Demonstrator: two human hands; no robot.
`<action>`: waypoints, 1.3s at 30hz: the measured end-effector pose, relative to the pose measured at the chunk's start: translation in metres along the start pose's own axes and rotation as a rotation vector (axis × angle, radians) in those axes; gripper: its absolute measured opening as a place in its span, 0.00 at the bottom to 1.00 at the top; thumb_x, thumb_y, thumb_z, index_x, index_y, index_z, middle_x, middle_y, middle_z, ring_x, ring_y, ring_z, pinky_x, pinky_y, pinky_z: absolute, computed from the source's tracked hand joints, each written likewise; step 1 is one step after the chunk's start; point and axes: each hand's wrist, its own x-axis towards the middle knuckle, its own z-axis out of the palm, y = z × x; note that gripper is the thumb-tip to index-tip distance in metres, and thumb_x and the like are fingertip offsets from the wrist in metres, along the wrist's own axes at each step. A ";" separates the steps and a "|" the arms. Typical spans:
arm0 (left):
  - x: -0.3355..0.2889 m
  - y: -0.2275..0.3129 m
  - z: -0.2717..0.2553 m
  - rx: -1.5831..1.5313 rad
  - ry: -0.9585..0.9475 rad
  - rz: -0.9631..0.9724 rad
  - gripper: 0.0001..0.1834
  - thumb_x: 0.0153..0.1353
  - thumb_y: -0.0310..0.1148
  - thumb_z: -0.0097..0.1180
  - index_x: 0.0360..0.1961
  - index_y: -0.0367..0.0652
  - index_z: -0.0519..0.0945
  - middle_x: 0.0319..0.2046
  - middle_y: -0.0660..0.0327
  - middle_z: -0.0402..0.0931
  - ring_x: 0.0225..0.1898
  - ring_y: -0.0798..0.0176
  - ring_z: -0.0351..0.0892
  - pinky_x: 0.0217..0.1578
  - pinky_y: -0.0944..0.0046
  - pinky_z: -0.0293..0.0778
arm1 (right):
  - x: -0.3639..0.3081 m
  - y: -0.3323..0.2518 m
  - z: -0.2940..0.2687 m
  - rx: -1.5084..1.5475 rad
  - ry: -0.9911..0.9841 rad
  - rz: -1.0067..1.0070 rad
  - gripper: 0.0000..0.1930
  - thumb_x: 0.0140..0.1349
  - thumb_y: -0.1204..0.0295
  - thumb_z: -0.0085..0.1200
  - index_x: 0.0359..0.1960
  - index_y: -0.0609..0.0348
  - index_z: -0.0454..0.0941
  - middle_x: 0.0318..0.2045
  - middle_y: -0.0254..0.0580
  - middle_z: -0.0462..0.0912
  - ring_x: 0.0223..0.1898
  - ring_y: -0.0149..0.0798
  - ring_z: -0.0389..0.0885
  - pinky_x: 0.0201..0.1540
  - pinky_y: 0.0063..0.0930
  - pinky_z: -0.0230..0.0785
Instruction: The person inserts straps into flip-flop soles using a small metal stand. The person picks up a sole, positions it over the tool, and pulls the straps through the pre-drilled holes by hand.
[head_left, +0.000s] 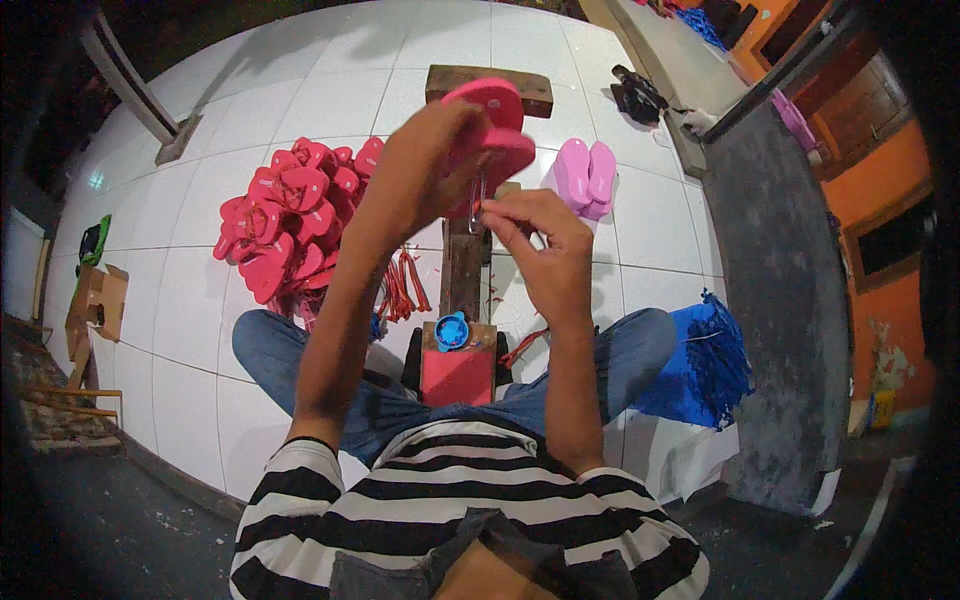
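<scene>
A pair of red-pink flip-flop soles [507, 150] is raised in front of me, one above the other. My left hand [432, 150] is closed round their left side and hides much of them. Just below the soles hangs a narrow, shiny, see-through loop [478, 205]; I cannot tell what it is. The thumb and fingers of my right hand [545, 230] pinch its right edge. Behind and beneath the hands runs a dark wooden beam [462, 272] with a wooden crosspiece [535, 92] at its far end.
Left lies a heap of red-pink flip-flops [300, 205], with red straps [404, 285] beside it. A lilac flip-flop pair [585, 178] rests right. Between my legs are a blue round dish [452, 331] and red pad [457, 376]. Blue strands [715, 350] lie by my right knee.
</scene>
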 end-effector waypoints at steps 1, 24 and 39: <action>-0.012 0.001 -0.001 -0.067 -0.003 -0.035 0.18 0.53 0.30 0.62 0.45 0.40 0.74 0.41 0.54 0.76 0.41 0.55 0.76 0.42 0.62 0.73 | -0.003 -0.006 -0.006 -0.010 -0.078 0.048 0.07 0.53 0.74 0.62 0.34 0.61 0.82 0.34 0.43 0.82 0.39 0.40 0.79 0.43 0.31 0.71; -0.082 0.042 0.023 -0.700 0.277 -0.548 0.11 0.63 0.30 0.52 0.45 0.36 0.73 0.36 0.63 0.71 0.40 0.71 0.70 0.44 0.70 0.67 | -0.009 -0.001 0.010 0.185 -0.222 0.227 0.14 0.61 0.67 0.57 0.44 0.61 0.74 0.36 0.41 0.76 0.38 0.33 0.77 0.41 0.28 0.71; -0.073 0.039 0.027 -0.653 0.208 -0.622 0.12 0.64 0.35 0.53 0.42 0.36 0.75 0.36 0.61 0.75 0.39 0.71 0.72 0.41 0.70 0.68 | -0.006 -0.005 0.008 0.157 -0.071 0.272 0.15 0.62 0.63 0.55 0.44 0.62 0.74 0.33 0.43 0.79 0.35 0.33 0.79 0.38 0.28 0.71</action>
